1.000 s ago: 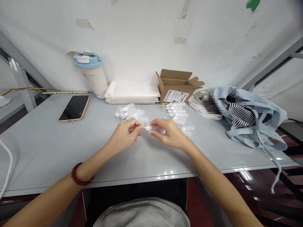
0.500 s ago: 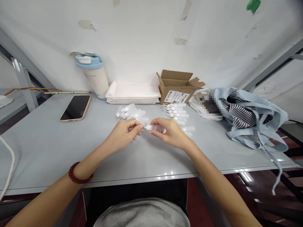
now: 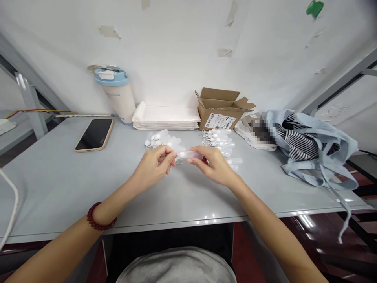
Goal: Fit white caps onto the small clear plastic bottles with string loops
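A small translucent tube [image 3: 191, 155] with a white cap lies level between my hands, its cap end pointing left. My right hand [image 3: 212, 164] is wrapped round its right part, thumb in front. My left hand [image 3: 156, 164] pinches at the cap end; a thin white cord loop [image 3: 179, 161] hangs by its fingertips. Just behind my left hand is a pile of similar tubes [image 3: 160, 137]. Another group of tubes with cords [image 3: 219, 137] lies behind my right hand, with a few more partly hidden by it.
On the grey table [image 3: 176, 200] stand a phone [image 3: 94, 135], a blue-lidded cup [image 3: 118, 94], a stack of white sheets or envelopes [image 3: 167, 117] and an open cardboard box [image 3: 219, 114]. A blue cloth bag [image 3: 318, 145] lies at the right.
The held tube has moved slightly up and left, and the right hand's fingers have shifted on it. The cord loop now shows more below the cap. My left hand has barely moved.
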Action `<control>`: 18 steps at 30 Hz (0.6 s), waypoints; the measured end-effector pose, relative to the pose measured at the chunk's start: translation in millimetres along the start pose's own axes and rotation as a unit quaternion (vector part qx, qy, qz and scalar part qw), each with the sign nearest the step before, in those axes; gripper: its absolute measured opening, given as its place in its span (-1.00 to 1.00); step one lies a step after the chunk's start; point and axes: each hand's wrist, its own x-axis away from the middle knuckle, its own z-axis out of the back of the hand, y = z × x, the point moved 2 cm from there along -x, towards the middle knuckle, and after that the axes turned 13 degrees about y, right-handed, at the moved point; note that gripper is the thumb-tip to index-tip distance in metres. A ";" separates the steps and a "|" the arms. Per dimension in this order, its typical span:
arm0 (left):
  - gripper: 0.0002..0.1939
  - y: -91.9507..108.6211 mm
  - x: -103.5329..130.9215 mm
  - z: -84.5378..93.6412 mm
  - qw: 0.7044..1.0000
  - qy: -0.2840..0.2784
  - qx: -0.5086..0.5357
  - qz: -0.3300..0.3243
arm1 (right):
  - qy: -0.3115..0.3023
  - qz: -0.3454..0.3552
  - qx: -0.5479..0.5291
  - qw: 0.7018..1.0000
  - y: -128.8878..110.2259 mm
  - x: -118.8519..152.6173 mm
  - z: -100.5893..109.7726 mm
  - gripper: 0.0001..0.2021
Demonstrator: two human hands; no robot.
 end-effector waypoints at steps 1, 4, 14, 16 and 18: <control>-0.78 -0.3 0.5 -0.2 1.000 0.001 -0.001 -0.001 | 0.001 0.007 0.002 1.000 0.3 0.7 -1.6 -0.76; -0.79 -0.7 0.9 -0.8 1.000 0.007 0.000 0.006 | 0.000 0.013 0.006 1.000 2.0 3.0 -6.1 -0.73; -0.78 3.3 1.9 -0.4 1.000 0.002 0.014 0.015 | 0.016 0.043 0.022 0.999 0.9 7.1 -10.8 -0.70; -0.77 2.6 2.0 -0.6 1.000 -0.001 0.015 0.013 | 0.015 0.042 0.025 0.999 0.7 7.5 -11.1 -0.70; -0.77 1.8 2.0 -0.6 1.000 -0.003 0.014 0.013 | 0.014 0.039 0.028 0.999 0.8 7.9 -11.6 -0.69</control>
